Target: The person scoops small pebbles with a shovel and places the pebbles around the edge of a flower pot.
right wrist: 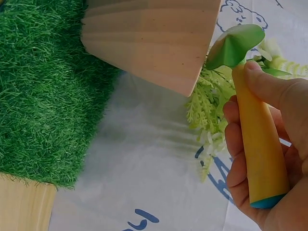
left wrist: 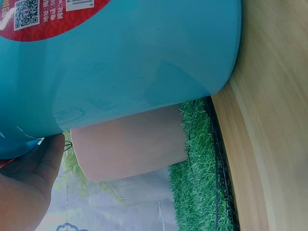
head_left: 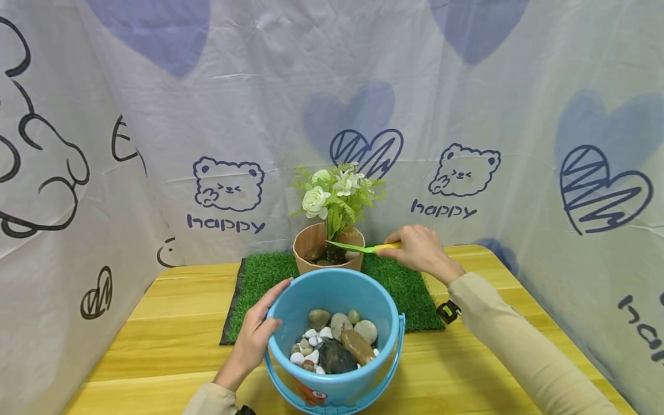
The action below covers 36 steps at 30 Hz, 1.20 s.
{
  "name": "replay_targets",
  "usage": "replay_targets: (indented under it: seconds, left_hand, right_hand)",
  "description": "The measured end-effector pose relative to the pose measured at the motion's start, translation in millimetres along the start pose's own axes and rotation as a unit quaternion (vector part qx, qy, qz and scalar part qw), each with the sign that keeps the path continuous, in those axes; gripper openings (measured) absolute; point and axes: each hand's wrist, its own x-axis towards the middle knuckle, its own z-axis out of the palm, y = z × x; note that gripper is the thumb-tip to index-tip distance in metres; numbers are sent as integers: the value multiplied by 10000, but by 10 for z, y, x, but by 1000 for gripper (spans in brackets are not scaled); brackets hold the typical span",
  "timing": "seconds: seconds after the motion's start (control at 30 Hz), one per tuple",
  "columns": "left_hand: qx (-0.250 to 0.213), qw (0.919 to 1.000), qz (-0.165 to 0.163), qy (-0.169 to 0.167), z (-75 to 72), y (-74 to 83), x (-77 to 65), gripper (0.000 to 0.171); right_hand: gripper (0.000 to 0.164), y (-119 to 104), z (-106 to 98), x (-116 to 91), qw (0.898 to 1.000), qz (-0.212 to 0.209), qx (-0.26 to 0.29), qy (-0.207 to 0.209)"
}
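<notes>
My right hand (head_left: 417, 249) grips the yellow handle of a small garden trowel (right wrist: 262, 144). Its green blade reaches over the rim of a tan flowerpot (head_left: 306, 246), above the dark soil and stones inside. White flowers and green fern leaves (head_left: 339, 199) stand upright in that pot. With fingers outside and thumb at the rim, my left hand (head_left: 255, 331) holds the left side of a light blue bucket (head_left: 282, 305). White pebbles, rounded grey and brown stones and a large black stone (head_left: 336, 356) lie in the bucket. The blade's tip is hard to make out against the soil.
Under the pot lies a green artificial grass mat (head_left: 410, 294) on the wooden table (head_left: 171, 311). The bucket stands in front of the pot, its blue handle (head_left: 396, 357) hanging down the near side. White printed cloth (head_left: 259, 86) walls the back and sides.
</notes>
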Motion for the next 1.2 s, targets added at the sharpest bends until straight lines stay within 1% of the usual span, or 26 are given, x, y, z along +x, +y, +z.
replay_targets:
  seconds: [0.13, 0.37, 0.53, 0.8, 0.93, 1.1, 1.2]
  left_hand:
    - [19, 10000, 1, 13, 0, 13, 2, 70]
    - [24, 10000, -8, 9, 2, 21, -2, 68]
    - [31, 10000, -25, -2, 3, 27, -3, 69]
    - [37, 10000, 25, -48, -4, 8, 6, 68]
    - [65, 9999, 69, -60, -5, 1, 8, 68]
    - [89, 9999, -45, -32, -1, 9, -6, 69]
    - [78, 10000, -55, -16, -3, 5, -12, 69]
  right_hand:
    - [30, -11, 5, -12, 10000, 44, 46, 38]
    - [36, 10, 53, -55, 9999, -20, 78, 92]
    - [34, -1, 84, -107, 9997, -48, 125, 203]
    - [27, -83, 128, -221, 9972, -545, 13, 509]
    - [27, -144, 155, -289, 9962, -649, 16, 581]
    - [26, -250, 188, -395, 9938, -732, -79, 831]
    - [25, -320, 211, -464, 9922, -734, -72, 1006]
